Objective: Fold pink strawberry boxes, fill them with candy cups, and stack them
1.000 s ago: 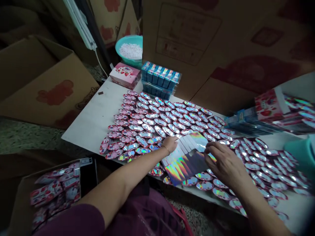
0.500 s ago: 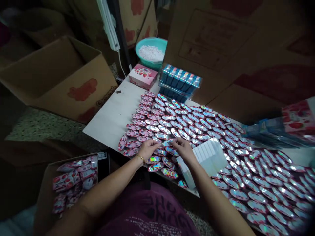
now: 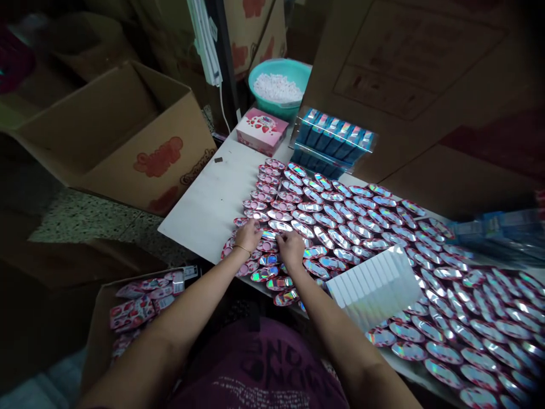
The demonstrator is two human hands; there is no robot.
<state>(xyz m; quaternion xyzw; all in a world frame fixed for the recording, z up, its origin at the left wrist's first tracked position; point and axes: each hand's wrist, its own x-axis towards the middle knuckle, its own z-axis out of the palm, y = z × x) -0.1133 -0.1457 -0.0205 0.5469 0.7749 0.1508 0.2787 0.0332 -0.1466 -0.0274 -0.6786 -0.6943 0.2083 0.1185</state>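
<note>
From where I stand, a flat silvery-white sheet with parallel strips [image 3: 377,287] lies aslant over a crowd of small oval-topped red-and-pink packs [image 3: 324,220] on the white tabletop [image 3: 200,207]. To the left of that sheet, two bare hands bend over one oval pack with a shiny rainbow-silver top [image 3: 269,233]. The left hand [image 3: 247,236], a thin gold-coloured bangle [image 3: 242,248] at its wrist, is at the pack's left end; the right hand [image 3: 292,248] is at the other end, nearer the sheet. Fingers on both are curled, tips at the pack, but I can't tell whether they pinch it or merely press it. Beyond the sheet and to its left are blue boxes in clear wrapping [image 3: 334,136], then a pink-and-white strawberry-printed cardboard box [image 3: 261,130] and a round turquoise basin [image 3: 260,102] of small white pieces. Far left of the sheet, below table level, an open brown carton [image 3: 96,335] holds pink strawberry-printed packets [image 3: 131,312].
</note>
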